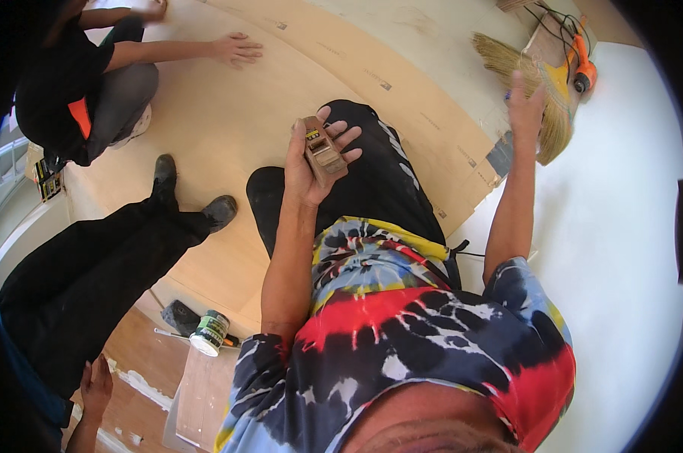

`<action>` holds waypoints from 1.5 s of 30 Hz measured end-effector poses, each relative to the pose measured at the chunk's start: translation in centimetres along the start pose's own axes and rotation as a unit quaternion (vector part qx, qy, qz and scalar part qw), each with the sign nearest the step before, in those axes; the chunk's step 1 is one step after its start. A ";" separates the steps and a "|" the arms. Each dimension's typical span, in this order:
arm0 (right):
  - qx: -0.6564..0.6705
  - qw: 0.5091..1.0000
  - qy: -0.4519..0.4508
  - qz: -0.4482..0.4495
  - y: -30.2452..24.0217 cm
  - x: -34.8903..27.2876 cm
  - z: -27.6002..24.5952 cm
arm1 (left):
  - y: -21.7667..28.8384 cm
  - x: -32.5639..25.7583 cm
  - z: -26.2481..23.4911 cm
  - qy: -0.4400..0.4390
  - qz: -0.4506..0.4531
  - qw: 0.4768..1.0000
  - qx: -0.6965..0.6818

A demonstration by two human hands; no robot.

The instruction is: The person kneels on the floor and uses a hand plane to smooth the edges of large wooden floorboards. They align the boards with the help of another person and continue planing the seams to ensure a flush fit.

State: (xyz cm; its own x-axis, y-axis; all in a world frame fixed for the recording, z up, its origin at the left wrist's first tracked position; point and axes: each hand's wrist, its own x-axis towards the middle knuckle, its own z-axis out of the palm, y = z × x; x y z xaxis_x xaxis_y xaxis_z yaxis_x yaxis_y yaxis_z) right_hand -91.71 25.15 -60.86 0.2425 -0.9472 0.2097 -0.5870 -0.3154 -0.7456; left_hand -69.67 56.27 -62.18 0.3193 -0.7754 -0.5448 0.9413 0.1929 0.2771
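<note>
Left hand (pixel 316 155) cradling small brown block plane (pixel 323 151), right hand (pixel 526 102) gripping straw broom (pixel 526 75); pale plywood sheets (pixel 228 113) lying across floor, white wall (pixel 621 226) running alongside.

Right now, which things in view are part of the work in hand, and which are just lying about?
In hand:
left hand holding small wooden block plane
right hand at straw broom
plywood sheets

Lying about:
orange power tool
small white can
</note>
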 end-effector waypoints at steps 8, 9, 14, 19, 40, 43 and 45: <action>0.216 0.881 -0.421 -0.013 -11.9 -16.4 4.8 | -3.3 -0.4 0.6 0.120 -0.013 0.971 0.208; 0.203 0.902 -0.376 -0.069 -12.1 -18.6 5.6 | -3.5 -0.9 1.2 0.136 -0.019 0.963 0.234; 0.262 0.866 -0.422 0.056 -10.0 -18.9 7.0 | -3.3 -1.4 1.1 0.149 -0.035 0.981 0.122; 0.326 0.832 -0.351 0.279 -0.7 -15.3 8.6 | -1.7 6.9 2.1 0.062 0.146 0.819 0.551; 0.230 0.838 -0.265 0.418 11.5 -15.4 13.8 | 6.1 27.3 -11.9 -0.241 0.088 0.223 0.940; 0.125 0.838 -0.322 0.422 8.5 -11.7 17.1 | 11.1 28.8 -13.5 -0.222 0.122 0.220 0.942; 0.150 0.873 -0.310 0.344 10.4 -12.9 18.9 | 13.9 29.9 -14.0 -0.213 0.141 0.207 0.945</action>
State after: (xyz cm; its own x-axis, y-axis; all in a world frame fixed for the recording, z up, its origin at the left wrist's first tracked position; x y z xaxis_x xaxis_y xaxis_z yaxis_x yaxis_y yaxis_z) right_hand -86.32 35.17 -83.26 0.3382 -0.6640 -0.6669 -0.5517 0.4342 -0.7121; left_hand -45.51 44.14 -85.72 -0.0842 -0.9539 -0.2880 -0.9590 -0.0009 0.2834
